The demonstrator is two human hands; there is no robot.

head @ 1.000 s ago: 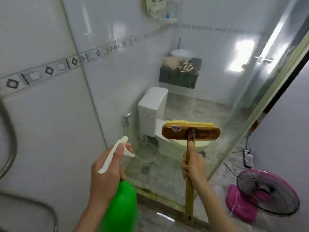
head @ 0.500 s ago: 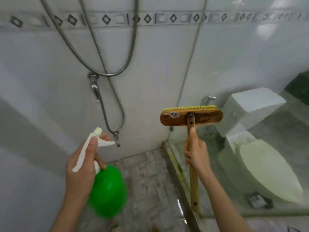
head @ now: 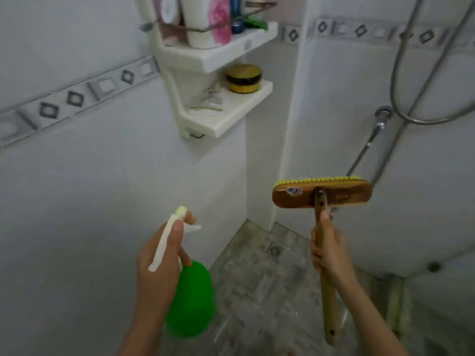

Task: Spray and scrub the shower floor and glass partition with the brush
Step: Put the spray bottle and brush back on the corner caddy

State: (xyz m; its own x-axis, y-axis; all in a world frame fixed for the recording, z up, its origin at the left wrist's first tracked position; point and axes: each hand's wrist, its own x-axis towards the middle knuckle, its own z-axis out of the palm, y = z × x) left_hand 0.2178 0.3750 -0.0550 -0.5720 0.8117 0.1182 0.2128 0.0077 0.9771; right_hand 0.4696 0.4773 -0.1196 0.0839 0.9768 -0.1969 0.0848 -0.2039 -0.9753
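Below corner shelf [head: 232, 123], left hand [head: 159, 268] tight around spray bottle [head: 191, 299], right hand [head: 329, 253] tight around brush [head: 344, 197], hose [head: 391, 151] behind.

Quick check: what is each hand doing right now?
Left hand: grips the green spray bottle by its neck.
Right hand: grips the brush by its wooden handle, head raised.

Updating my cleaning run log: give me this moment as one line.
left hand: grips spray bottle | right hand: grips brush handle | brush: head up, off floor
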